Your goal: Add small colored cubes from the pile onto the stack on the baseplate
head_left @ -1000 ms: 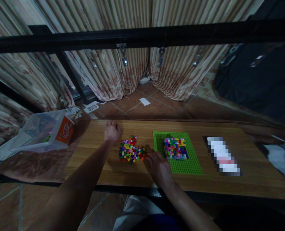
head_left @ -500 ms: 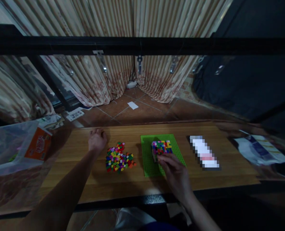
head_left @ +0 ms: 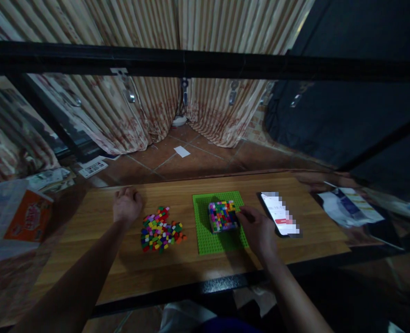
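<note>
A small box-like build of multicoloured toy bricks (head_left: 222, 216) stands on a green studded baseplate (head_left: 202, 243). At the right side of the build is my right hand (head_left: 260, 231), thumb and forefinger pinched together by its edge. Anything between those fingertips is too small to make out. My left hand (head_left: 127, 204) rests near the far edge of the table, its fingers curled in and no object visible in it. Between the left hand and the baseplate lies a loose pile of small coloured bricks (head_left: 160, 230).
A phone (head_left: 279, 215) with a lit, partly pixelated screen lies right of the baseplate on the wooden table (head_left: 128, 277). A clear plastic bin (head_left: 0, 199) with an orange packet (head_left: 29, 217) stands at the left. Paper packaging (head_left: 350, 206) is off the table's right end.
My right hand has moved from the front of the brick build to its right side, uncovering the front face. The view has shifted right; the left hand stays resting on the table.
</note>
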Action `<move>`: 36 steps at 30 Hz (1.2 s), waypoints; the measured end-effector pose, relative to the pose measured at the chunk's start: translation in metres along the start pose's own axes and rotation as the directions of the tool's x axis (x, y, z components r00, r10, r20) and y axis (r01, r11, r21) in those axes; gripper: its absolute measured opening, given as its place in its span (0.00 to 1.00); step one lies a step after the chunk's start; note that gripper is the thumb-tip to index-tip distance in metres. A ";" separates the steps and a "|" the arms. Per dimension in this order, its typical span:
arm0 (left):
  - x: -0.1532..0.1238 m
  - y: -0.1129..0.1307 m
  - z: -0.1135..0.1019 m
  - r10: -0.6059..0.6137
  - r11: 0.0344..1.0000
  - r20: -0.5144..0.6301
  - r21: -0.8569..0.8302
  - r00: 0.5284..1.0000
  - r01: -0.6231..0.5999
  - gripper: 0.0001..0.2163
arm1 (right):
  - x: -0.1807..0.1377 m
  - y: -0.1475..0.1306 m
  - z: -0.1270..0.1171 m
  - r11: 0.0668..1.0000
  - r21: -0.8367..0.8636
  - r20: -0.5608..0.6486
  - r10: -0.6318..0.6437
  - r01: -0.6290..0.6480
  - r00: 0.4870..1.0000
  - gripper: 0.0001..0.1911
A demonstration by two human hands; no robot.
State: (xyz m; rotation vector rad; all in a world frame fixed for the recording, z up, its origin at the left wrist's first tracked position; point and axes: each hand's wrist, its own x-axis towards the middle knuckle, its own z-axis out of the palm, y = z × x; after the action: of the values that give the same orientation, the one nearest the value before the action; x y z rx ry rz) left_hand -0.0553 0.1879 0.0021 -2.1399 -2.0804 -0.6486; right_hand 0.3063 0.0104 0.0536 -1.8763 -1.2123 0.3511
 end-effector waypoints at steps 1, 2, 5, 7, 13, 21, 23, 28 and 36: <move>0.000 0.000 0.000 -0.003 1.000 0.000 -0.002 1.000 0.003 0.14 | 0.001 -0.001 0.000 1.000 -0.021 0.008 -0.010 0.010 1.000 0.16; 0.000 -0.001 0.001 -0.008 1.000 0.001 -0.003 1.000 0.008 0.14 | 0.003 -0.002 0.001 0.999 -0.038 0.013 -0.021 0.022 1.000 0.15; 0.000 -0.001 0.001 -0.014 1.000 0.012 -0.005 1.000 0.014 0.13 | 0.006 -0.003 0.003 0.996 -0.072 0.018 -0.051 0.052 0.999 0.15; -0.001 0.000 0.001 -0.020 1.000 0.007 -0.010 1.000 0.020 0.14 | 0.007 -0.002 0.004 0.994 -0.096 0.016 -0.059 0.061 0.998 0.15; -0.001 0.001 -0.001 -0.016 1.000 -0.003 -0.021 1.000 0.016 0.14 | 0.006 -0.003 0.007 0.978 -0.185 0.000 -0.098 0.096 0.995 0.15; -0.001 0.004 -0.004 -0.019 0.999 0.013 -0.030 1.000 0.020 0.13 | 0.001 -0.015 0.013 0.956 -0.284 -0.043 -0.095 0.079 0.995 0.21; -0.001 0.004 -0.004 -0.020 0.999 0.019 -0.032 1.000 0.021 0.13 | 0.001 -0.015 0.013 0.959 -0.277 -0.045 -0.078 0.063 0.996 0.20; -0.001 0.002 -0.002 -0.029 0.999 0.021 -0.027 0.999 0.030 0.14 | 0.003 -0.015 0.013 0.961 -0.273 -0.021 -0.056 0.048 0.998 0.20; 0.000 0.002 -0.002 -0.039 0.999 0.018 -0.027 0.999 0.039 0.14 | 0.006 -0.011 0.011 0.971 -0.232 0.006 -0.053 0.053 0.999 0.24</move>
State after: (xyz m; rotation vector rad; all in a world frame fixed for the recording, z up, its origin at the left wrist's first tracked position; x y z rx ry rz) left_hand -0.0535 0.1866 0.0044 -2.1316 -2.1397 -0.6692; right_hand 0.2958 0.0224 0.0563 -2.0363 -1.3488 0.1863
